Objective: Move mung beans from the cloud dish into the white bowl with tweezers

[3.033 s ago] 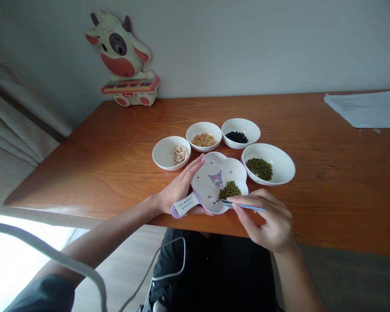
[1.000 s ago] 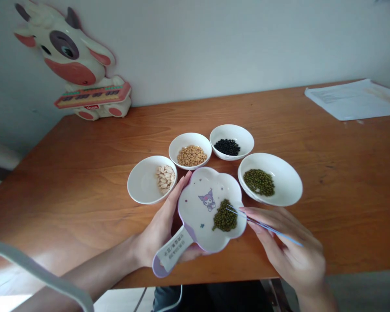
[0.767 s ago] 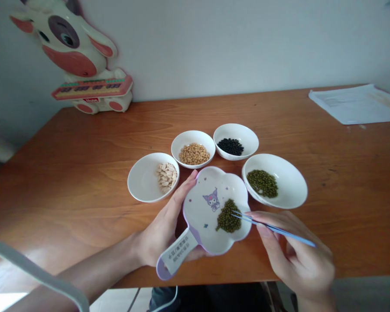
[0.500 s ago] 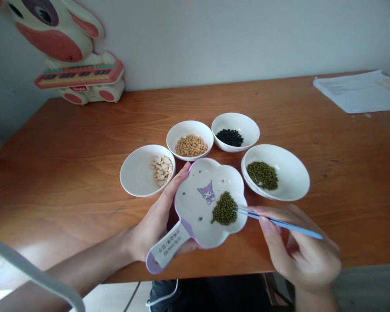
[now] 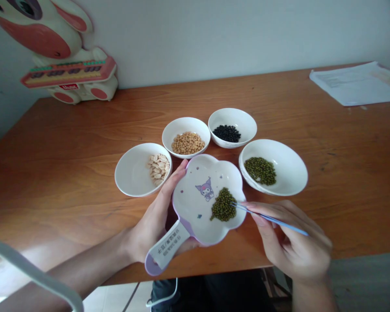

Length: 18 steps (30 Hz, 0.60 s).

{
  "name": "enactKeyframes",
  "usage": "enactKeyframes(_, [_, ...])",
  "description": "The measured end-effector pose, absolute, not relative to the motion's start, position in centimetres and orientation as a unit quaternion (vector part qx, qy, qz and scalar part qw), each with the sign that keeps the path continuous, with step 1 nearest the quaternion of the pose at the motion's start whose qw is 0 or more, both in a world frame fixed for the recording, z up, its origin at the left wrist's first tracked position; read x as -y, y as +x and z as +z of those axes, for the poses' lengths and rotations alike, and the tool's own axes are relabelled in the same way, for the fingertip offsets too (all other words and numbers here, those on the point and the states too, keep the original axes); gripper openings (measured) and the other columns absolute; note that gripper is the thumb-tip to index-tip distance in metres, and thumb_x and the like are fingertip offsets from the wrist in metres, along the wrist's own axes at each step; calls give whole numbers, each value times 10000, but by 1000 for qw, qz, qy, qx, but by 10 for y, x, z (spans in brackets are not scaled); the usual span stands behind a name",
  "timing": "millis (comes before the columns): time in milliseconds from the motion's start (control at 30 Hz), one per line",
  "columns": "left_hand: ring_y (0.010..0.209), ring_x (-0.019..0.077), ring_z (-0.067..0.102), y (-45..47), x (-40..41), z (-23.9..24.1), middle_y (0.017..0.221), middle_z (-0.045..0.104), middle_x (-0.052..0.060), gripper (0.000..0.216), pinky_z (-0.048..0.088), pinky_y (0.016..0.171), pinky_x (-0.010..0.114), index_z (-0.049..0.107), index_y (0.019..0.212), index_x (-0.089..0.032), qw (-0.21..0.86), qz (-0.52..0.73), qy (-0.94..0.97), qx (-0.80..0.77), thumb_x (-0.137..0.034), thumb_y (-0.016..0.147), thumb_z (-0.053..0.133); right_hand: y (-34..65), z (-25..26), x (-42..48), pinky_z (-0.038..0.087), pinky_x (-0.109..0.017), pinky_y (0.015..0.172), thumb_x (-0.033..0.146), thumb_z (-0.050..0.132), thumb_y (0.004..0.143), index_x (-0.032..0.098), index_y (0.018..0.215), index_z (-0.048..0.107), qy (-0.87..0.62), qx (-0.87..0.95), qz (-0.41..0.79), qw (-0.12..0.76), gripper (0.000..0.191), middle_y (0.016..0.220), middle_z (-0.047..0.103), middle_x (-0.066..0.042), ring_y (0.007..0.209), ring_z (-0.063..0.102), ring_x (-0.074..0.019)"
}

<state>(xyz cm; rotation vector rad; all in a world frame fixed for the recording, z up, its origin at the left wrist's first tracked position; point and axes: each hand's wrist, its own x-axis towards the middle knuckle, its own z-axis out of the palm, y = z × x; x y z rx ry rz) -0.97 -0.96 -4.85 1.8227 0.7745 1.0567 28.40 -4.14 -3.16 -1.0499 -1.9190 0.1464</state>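
Note:
My left hand (image 5: pixel 156 216) grips the flower-shaped white and purple dish (image 5: pixel 198 203) from its left side and underneath, tilted toward me, handle pointing to the lower left. A heap of green beans (image 5: pixel 223 205) lies in the dish's right half. My right hand (image 5: pixel 292 245) pinches blue tweezers (image 5: pixel 269 219), whose tips rest at the right edge of that heap. Behind the dish stand several white bowls: pale seeds (image 5: pixel 143 169), yellow beans (image 5: pixel 186 136), black beans (image 5: pixel 232 127) and green beans (image 5: pixel 273 167).
The wooden table (image 5: pixel 68 147) runs to the wall. A cow-shaped toy keyboard (image 5: pixel 61 56) stands at the back left. White papers (image 5: pixel 354 82) lie at the back right corner. A pale cable (image 5: pixel 35 277) crosses the lower left.
The view has drifted down and closer over the table. The tweezers' tips stayed at the green heap in the dish, and both hands kept their holds.

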Motion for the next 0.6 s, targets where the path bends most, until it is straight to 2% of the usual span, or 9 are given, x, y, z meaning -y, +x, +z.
enactKeyframes(233, [1723, 515, 133, -7, 10, -48, 1883, 169, 43, 1404, 63, 1429, 718, 207, 1777, -395, 445, 438, 719, -305, -445, 678, 1079, 290, -38, 46, 634, -315, 669, -50, 715, 892, 254, 1365, 755, -432, 750, -1, 501, 564, 1060, 869, -25, 783, 815, -204])
enactKeyframes(400, [1723, 522, 105, -7, 11, -46, 1886, 151, 23, 1399, 42, 1422, 728, 203, 1772, -419, 455, 424, 714, -321, -381, 681, 1077, 289, -53, 51, 600, -336, 674, -14, 738, 919, 235, 1241, 832, -539, 576, -89, 609, 418, 1029, 858, -46, 773, 794, -215])
enactKeyframes(500, [1724, 521, 107, -9, 12, -47, 1886, 147, 29, 1404, 40, 1418, 728, 186, 1773, -424, 456, 420, 718, -318, -367, 683, 1069, 288, -59, 54, 557, -305, 593, 45, 742, 960, 209, 1211, 839, -588, 515, -57, 621, 315, 1017, 853, -64, 670, 734, -169])
enactKeyframes(600, [1724, 521, 108, -10, 12, -49, 1887, 138, 43, 1428, 40, 1424, 704, 176, 1781, -393, 447, 423, 722, -317, -379, 668, 1071, 292, -59, 56, 572, -306, 568, 73, 722, 975, 185, 1224, 819, -560, 551, -22, 619, 290, 1035, 852, -87, 712, 774, -200])
